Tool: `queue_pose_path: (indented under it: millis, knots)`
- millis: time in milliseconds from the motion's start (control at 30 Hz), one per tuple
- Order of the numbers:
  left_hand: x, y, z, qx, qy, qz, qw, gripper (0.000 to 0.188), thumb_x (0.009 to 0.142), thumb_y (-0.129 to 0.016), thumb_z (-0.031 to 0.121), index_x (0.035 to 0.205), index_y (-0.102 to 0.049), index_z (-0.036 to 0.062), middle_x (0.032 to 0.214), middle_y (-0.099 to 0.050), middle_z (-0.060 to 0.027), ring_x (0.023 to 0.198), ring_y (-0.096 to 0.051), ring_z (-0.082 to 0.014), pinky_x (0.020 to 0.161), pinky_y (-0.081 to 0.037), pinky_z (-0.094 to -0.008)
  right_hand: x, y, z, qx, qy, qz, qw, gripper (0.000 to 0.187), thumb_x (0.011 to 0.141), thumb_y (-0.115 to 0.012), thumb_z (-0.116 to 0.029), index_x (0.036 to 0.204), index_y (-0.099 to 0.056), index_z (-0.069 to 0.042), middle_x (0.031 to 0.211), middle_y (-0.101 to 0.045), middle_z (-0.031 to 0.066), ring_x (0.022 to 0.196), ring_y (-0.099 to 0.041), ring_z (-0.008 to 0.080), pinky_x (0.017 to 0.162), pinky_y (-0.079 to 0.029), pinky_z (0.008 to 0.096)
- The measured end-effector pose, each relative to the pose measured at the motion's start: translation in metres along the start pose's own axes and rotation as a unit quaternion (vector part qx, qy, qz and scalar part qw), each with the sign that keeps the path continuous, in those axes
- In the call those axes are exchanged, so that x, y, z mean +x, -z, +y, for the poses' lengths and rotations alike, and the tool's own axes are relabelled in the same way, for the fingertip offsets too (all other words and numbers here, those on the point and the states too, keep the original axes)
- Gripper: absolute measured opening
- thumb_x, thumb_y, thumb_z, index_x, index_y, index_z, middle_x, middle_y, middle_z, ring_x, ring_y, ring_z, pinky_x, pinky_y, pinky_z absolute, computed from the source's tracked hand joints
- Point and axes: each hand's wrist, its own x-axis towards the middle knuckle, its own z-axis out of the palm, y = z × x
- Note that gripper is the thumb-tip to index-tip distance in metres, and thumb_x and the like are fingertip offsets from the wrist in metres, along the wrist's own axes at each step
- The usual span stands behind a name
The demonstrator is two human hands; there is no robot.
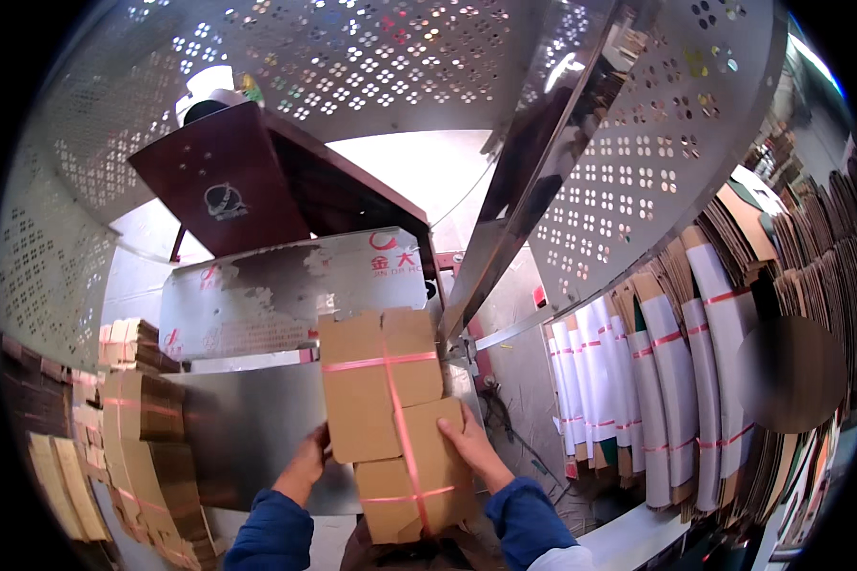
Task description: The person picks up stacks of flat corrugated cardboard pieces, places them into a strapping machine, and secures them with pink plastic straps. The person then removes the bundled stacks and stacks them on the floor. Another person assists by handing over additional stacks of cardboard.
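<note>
A tall bundle of flat brown cardboard (381,419), tied lengthwise and crosswise with pink strapping, lies in front of me. Its near end comes close to my body, and its far end reaches over a bare metal table (248,419). My left hand (307,466) grips the bundle's left edge, fingers partly hidden against its side. On the right edge, my right hand (471,447) is closed with the thumb on top; its other fingers are out of sight at the side or below. Beyond the bundle sits a worn metal plate (243,305) with red print.
A dark red machine panel (219,186) rises behind the plate, and perforated metal guards (409,76) curve overhead. Strapped cardboard stacks (148,457) stand at left. Rows of white and brown bundles (667,371) line the right, past a slanted metal post (543,171).
</note>
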Motion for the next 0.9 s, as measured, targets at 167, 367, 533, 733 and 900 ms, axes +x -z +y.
queue_pose_path:
  millis: [167,367,533,733,900]
  knots:
    - [-0.019,-0.028,0.048,-0.057,-0.045,-0.066,0.995,0.066,0.100,-0.036,0.056,0.143,-0.041,0.0066,0.141,-0.049,-0.0068,0.129,-0.047,-0.0199,0.104,-0.041,-0.0358,-0.003,0.006,0.019,0.038,-0.002,-0.065,0.997,0.096,0.083,-0.066,-0.055,0.150,-0.024,0.000,0.141,-0.046,0.0230,0.131,-0.046,0.0301,0.107,-0.035,0.0347]
    - [-0.025,-0.065,0.064,-0.086,-0.036,-0.082,0.992,0.063,0.099,-0.043,0.053,0.141,-0.043,0.0062,0.138,-0.052,-0.0094,0.125,-0.050,-0.0206,0.104,-0.043,-0.0367,-0.012,0.013,0.025,0.121,-0.081,-0.089,0.985,0.088,0.088,-0.064,-0.050,0.150,-0.026,-0.002,0.146,-0.041,0.0178,0.134,-0.040,0.0257,0.110,-0.031,0.0332]
    - [0.007,-0.085,0.051,-0.087,-0.024,-0.106,0.990,0.064,0.099,-0.042,0.054,0.142,-0.042,0.0062,0.139,-0.051,-0.0099,0.125,-0.051,-0.0210,0.103,-0.043,-0.0349,0.006,0.028,0.020,0.168,-0.084,-0.077,0.979,0.077,0.090,-0.064,-0.042,0.146,-0.033,0.001,0.138,-0.050,0.0139,0.125,-0.048,0.0221,0.103,-0.038,0.0316]
    - [0.006,-0.086,0.063,-0.123,-0.035,-0.183,0.975,0.061,0.100,-0.042,0.050,0.142,-0.043,0.0057,0.137,-0.053,-0.0081,0.123,-0.052,-0.0200,0.106,-0.040,-0.0369,0.008,0.029,0.020,0.142,-0.064,-0.059,0.986,0.062,0.093,-0.059,-0.041,0.135,-0.045,0.004,0.124,-0.058,0.0121,0.113,-0.055,0.0205,0.095,-0.044,0.0343]
    - [0.012,-0.058,0.053,-0.041,-0.098,-0.151,0.983,0.088,0.091,-0.048,0.064,0.149,-0.026,0.0009,0.151,-0.036,-0.0134,0.138,-0.035,-0.0251,0.112,-0.029,-0.0375,0.002,0.032,0.038,-0.266,0.089,0.180,0.943,0.071,0.091,-0.064,-0.033,0.143,-0.034,0.005,0.141,-0.045,0.0225,0.127,-0.048,0.0315,0.104,-0.040,0.0384]
